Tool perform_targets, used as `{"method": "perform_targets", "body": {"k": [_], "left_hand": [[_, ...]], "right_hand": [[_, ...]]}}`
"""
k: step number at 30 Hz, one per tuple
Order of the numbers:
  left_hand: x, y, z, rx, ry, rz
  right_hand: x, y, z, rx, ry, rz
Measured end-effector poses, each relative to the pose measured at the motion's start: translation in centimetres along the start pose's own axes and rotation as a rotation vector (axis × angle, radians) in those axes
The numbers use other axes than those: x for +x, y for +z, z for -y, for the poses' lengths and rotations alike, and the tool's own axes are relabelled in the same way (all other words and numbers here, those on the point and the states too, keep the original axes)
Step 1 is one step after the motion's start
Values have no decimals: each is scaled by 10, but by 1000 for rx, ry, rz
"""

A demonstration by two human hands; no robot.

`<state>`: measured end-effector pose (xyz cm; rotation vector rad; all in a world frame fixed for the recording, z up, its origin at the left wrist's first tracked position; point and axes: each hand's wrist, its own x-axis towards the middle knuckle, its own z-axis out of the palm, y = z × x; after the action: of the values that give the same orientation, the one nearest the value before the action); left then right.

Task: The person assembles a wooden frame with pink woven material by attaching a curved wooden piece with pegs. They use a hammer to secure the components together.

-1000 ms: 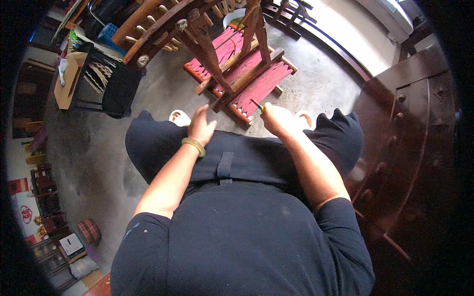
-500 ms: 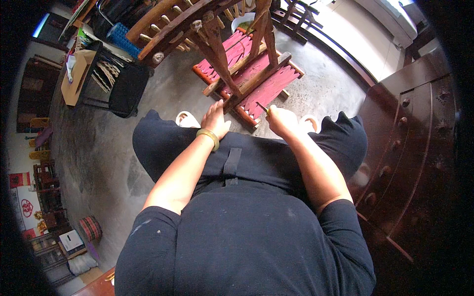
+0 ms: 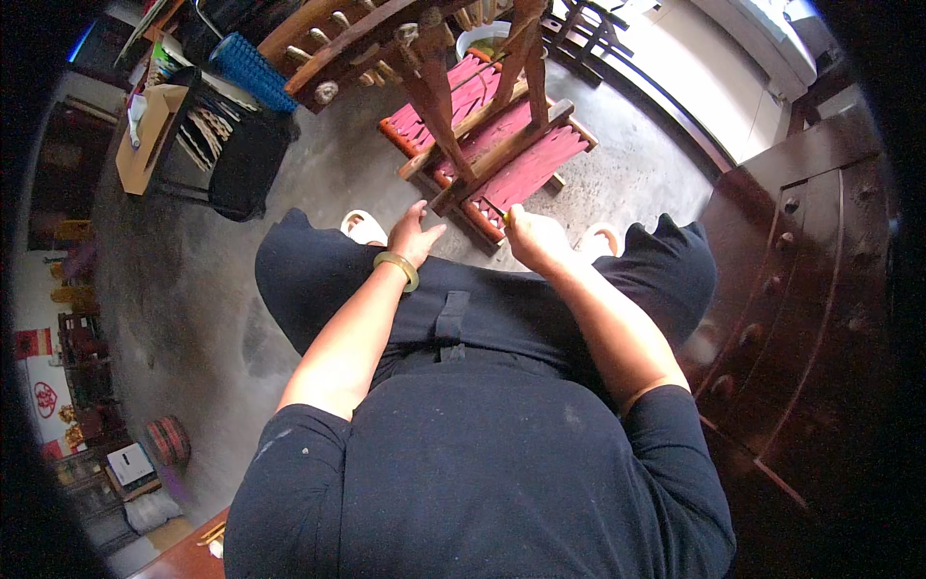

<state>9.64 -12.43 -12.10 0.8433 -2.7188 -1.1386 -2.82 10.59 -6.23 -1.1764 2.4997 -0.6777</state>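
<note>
While the right hand (image 3: 536,239) grasps a slim tool (image 3: 496,209), the left hand (image 3: 413,239) is unclenched; grey floor (image 3: 207,309) lies toward nine o'clock, dark woodwork (image 3: 786,318) toward three.

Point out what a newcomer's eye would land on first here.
Probably the bright pink strips stretched across the wooden frame, at the top centre beyond the knees. Next, the right hand gripping a slim tool at the frame's near end, and the pale greenish bangle on the left wrist. Glossy dark-brown wood fills the right side.
</note>
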Motion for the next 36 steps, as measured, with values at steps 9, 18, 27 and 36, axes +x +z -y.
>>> {"method": "perform_targets", "body": {"k": [9, 18, 27, 36], "left_hand": [[7, 10, 17, -183, 70, -43], [16, 10, 2, -413, -96, 50], [21, 9, -8, -339, -132, 97], [18, 0, -26, -130, -178, 129]], "right_hand": [[-8, 9, 13, -90, 16, 78], [9, 12, 27, -168, 7, -29], [50, -2, 80, -290, 100, 8], [65, 13, 95, -394, 135, 142]]}}
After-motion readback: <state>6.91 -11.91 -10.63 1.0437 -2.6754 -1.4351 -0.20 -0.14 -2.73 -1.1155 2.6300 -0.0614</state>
